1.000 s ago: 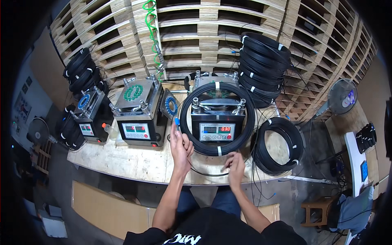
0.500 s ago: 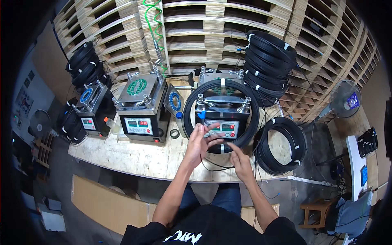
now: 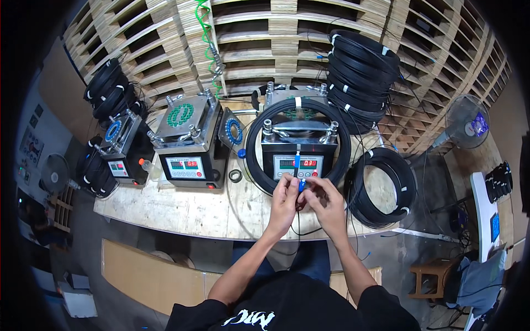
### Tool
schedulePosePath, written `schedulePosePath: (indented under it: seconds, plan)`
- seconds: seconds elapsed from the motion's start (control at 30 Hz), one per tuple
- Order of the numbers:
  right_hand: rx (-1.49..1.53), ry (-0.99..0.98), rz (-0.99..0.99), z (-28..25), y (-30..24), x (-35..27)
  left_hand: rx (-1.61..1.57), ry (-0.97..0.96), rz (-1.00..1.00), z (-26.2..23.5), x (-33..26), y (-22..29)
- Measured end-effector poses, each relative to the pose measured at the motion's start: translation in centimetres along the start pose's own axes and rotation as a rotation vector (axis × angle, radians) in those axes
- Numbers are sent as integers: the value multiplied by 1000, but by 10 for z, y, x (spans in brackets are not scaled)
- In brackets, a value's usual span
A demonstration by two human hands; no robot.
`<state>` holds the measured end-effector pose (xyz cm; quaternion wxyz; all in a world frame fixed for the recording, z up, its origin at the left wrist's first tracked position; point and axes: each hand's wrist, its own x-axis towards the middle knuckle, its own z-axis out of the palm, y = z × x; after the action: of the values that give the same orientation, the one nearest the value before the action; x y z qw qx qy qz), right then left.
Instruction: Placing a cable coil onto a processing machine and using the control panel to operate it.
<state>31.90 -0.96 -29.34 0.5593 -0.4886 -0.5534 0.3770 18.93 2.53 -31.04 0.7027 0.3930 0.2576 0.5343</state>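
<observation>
My two hands meet in front of the near polishing machine (image 3: 269, 160), with fingertips touching or nearly so. Between them is a small blue cable connector (image 3: 302, 186), on the end of a thin black cable. My left hand (image 3: 283, 205) pinches it from the left, while my right hand (image 3: 330, 207) has thumb and fingers closed at it from the right. A slim blue-and-white piece (image 3: 298, 161) rises above my left fingertips, in front of the machine's display; how it joins the connector is hidden. A coil of black cable (image 3: 252, 144) rings the machine.
More black cable coils stand in a stack (image 3: 361, 83) at the back right, and another coil (image 3: 411, 193) lies at the bench's right. To the left are a second polishing machine (image 3: 187, 140), a smaller one (image 3: 124, 143) and an orange-capped bottle (image 3: 148, 167). Wooden pallets (image 3: 265, 55) rise behind.
My hands, apart before with the left palm open and a blue-tipped cable end, have come together at the blue connector. The near machine's display now shows different digits.
</observation>
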Motion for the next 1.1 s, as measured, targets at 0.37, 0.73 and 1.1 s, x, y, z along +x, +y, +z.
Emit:
schedulePosePath:
  seconds: [0.37,0.73,1.1]
  plan:
    - [409,117,117,2,-20,5,257,-70,5,1,-30,-5]
    - [428,98,-13,11,-12,0,501,-10,209,-5,-36,3]
    - [550,-121,148,-6,-10,-15,425,-90,75,1,-18,57]
